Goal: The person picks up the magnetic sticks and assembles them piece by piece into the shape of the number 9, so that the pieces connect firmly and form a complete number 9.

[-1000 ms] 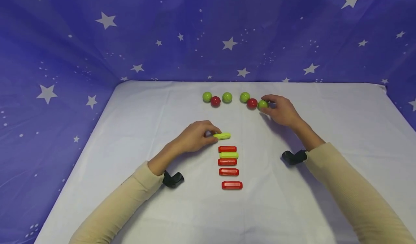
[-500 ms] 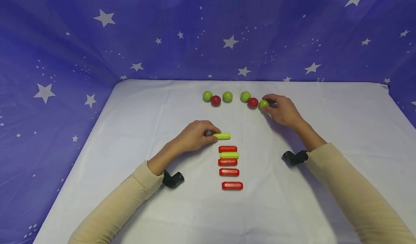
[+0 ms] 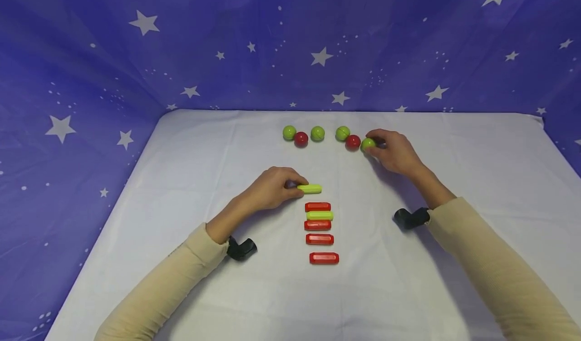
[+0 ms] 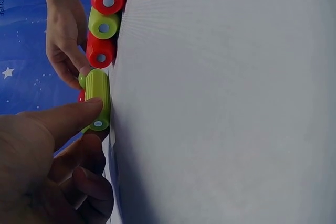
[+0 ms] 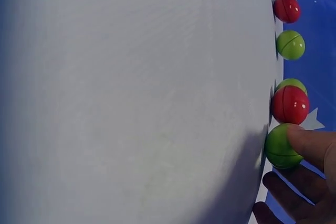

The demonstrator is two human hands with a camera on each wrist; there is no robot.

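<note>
My left hand (image 3: 272,188) pinches a yellow-green ridged rod (image 3: 310,189) by its left end, between thumb and fingers. In the left wrist view a silvery disc shows on the end of this toy rod (image 4: 97,100). At the far right of the ball row, my right hand (image 3: 396,153) pinches a green ball (image 3: 368,145) from the right side. Thumb and fingers lie on either side of that ball (image 5: 282,148) in the right wrist view. Touching or almost touching it is a red ball (image 3: 352,142), and behind that sits another green ball (image 3: 342,133).
Below the left hand, red rods (image 3: 320,239) and one yellow-green rod (image 3: 320,215) lie in a column on the white cloth (image 3: 218,300). Farther left at the back are a red ball (image 3: 301,139) and two green balls (image 3: 317,133). A starry blue backdrop (image 3: 254,73) stands behind.
Both hands keep their hold on the rod and the ball. The right hand and its ball have shifted very slightly right; otherwise only the camera view has moved a little.
</note>
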